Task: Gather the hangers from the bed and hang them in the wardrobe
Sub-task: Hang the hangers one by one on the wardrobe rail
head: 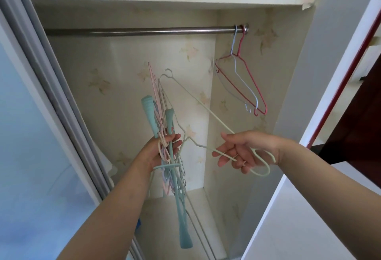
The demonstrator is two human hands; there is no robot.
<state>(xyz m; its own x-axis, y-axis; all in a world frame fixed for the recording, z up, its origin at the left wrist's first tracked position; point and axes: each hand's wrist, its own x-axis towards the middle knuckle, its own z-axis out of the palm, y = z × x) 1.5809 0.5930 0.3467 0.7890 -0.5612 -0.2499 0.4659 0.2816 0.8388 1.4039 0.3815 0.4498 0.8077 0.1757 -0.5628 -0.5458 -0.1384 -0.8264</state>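
Left hand (165, 150) clenched round a bundle of hangers (169, 127), teal, pink and pale, held upright before the open wardrobe (292, 74). Right hand (245, 152) grasping one pale green hanger (206, 109) near its hook, pulled slantwise away from the bundle, far end near it. Up on the rail (134, 31), at its right end, red hanger (249, 78) and pale blue hanger (239, 74) hung side by side, touching
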